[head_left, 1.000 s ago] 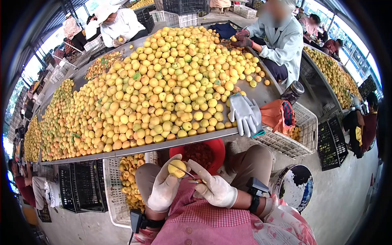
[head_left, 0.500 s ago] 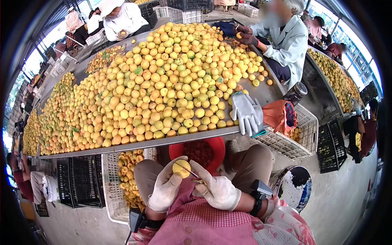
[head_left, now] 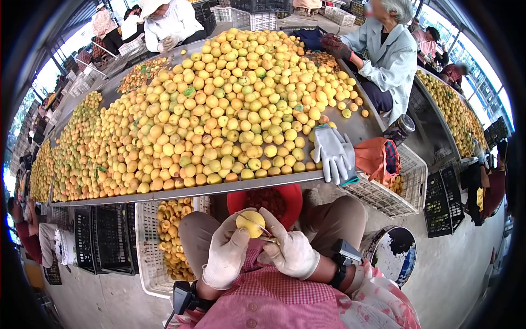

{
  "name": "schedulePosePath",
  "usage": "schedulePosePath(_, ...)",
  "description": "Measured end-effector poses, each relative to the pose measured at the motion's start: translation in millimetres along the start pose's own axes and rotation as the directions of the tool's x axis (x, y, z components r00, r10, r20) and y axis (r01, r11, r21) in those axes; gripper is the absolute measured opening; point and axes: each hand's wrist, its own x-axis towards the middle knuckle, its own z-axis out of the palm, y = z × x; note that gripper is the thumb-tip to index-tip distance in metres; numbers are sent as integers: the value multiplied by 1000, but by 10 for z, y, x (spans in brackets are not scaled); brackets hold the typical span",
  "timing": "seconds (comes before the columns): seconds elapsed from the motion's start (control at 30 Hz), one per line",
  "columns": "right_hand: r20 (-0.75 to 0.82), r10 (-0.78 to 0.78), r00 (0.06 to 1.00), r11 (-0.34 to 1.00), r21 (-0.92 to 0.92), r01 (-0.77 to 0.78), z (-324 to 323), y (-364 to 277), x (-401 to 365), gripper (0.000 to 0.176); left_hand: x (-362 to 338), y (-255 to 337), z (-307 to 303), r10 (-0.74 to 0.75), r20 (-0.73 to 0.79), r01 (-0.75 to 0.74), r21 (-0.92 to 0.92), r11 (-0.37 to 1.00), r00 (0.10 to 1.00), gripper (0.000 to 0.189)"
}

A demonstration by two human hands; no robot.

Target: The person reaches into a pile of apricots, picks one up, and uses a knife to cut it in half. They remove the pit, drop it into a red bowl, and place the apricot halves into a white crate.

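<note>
In a white glove, my left hand (head_left: pixel 227 251) is closed round a yellow fruit (head_left: pixel 251 224), thumb on its near side. My right hand (head_left: pixel 291 252), gloved too, grips a small knife (head_left: pixel 266 234) whose thin blade lies against the right side of the fruit. Both hands are above my lap, close together. Below the table edge, beyond the fruit, stands a red basin (head_left: pixel 293 204) with dark red pieces in it. A big pile of yellow fruit (head_left: pixel 208 120) covers much of the metal table (head_left: pixel 189 193).
Grey gloves (head_left: pixel 333 153) and an orange bag (head_left: pixel 375 159) lie at the table's right corner. A white crate (head_left: pixel 149 247) of halved fruit is at my left, a bucket (head_left: pixel 392 252) at my right. Co-workers sit across the table (head_left: pixel 392 60) and farther left (head_left: pixel 172 24).
Both hands and the fruit have shifted slightly, the fruit a little right and up, with the blade now at its right side. The view has moved a bit, and the co-workers' hands have moved.
</note>
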Motion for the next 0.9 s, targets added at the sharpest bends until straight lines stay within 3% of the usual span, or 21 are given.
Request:
schedulePosePath(0.07, 49, 30, 998, 999, -12, -30, -63, -12, 25, 68, -28, 98, 60, 119, -34, -85, 513, 854, 992, 45)
schedulePosePath(0.1, 95, 63, 994, 998, -27, -61, -97, -24, 41, 68, -25, 111, 28, 117, -35, -83, 514, 854, 993, 45)
schedulePosePath(0.17, 125, 76, 989, 994, -84, -66, -159, -32, 95, 68, -5, 127, -45, 202, 130, -203, 892, 404, 971, 46)
schedulePosePath(0.23, 157, 87, 984, 988, -138, -66, -152, -20, 110, 68, -5, 153, 12, 157, 79, -141, 887, 440, 984, 44)
schedulePosePath(0.3, 89, 53, 995, 998, -24, -51, -86, 27, 105, 67, 14, 51, 33, 103, -34, -78, 437, 896, 994, 42)
schedulePosePath(0.33, 91, 51, 995, 999, -23, -49, -48, 53, 101, 67, 12, -22, 3, 106, -35, -80, 438, 896, 994, 42)
schedulePosePath(0.4, 18, 19, 1000, 999, -49, -18, 21, 88, 89, 68, -3, -141, -48, 31, -92, -16, 164, 986, 995, 42)
schedulePosePath(0.43, 19, 18, 1000, 999, -49, -17, 30, 90, 86, 68, -4, -144, -47, 33, -93, -17, 164, 986, 995, 42)
schedulePosePath(0.5, -27, -30, 999, 996, -91, 27, 48, 91, 66, 69, -32, -110, -1, 122, -59, -93, 359, 929, 991, 44)
schedulePosePath(0.53, -27, -27, 999, 996, -90, 25, 15, 77, 67, 69, -38, -26, 5, 162, -37, -111, 577, 809, 986, 49)
schedulePosePath(0.57, 34, -21, 999, 989, -149, 26, -49, 48, 76, 70, -38, 46, 41, 159, -37, -109, 577, 810, 987, 49)
schedulePosePath(0.63, 90, -10, 996, 978, -208, 28, -102, 41, 106, 71, -21, 158, 99, 269, 138, -205, 949, 239, 953, 50)
schedulePosePath(0.7, 120, -20, 993, 982, -183, 42, -110, 68, 124, 71, -5, 132, 55, 246, 125, -188, 949, 254, 961, 46)
schedulePosePath(0.77, 79, -41, 996, 994, -94, 48, -31, 107, 123, 71, -20, 35, 10, 131, -65, -73, 557, 827, 989, 41)
schedulePosePath(0.8, 35, -55, 998, 998, -2, 55, 12, 117, 120, 71, -32, -28, -40, 132, -66, -73, 557, 827, 989, 41)
schedulePosePath(0.87, -4, -79, 997, 997, -8, 79, 62, 129, 126, 71, -48, -128, -128, 62, -34, -52, 244, 968, 998, 39)
schedulePosePath(0.9, -43, -102, 994, 995, -16, 102, 74, 130, 132, 71, -56, -112, -105, 64, -36, -54, 245, 968, 997, 39)
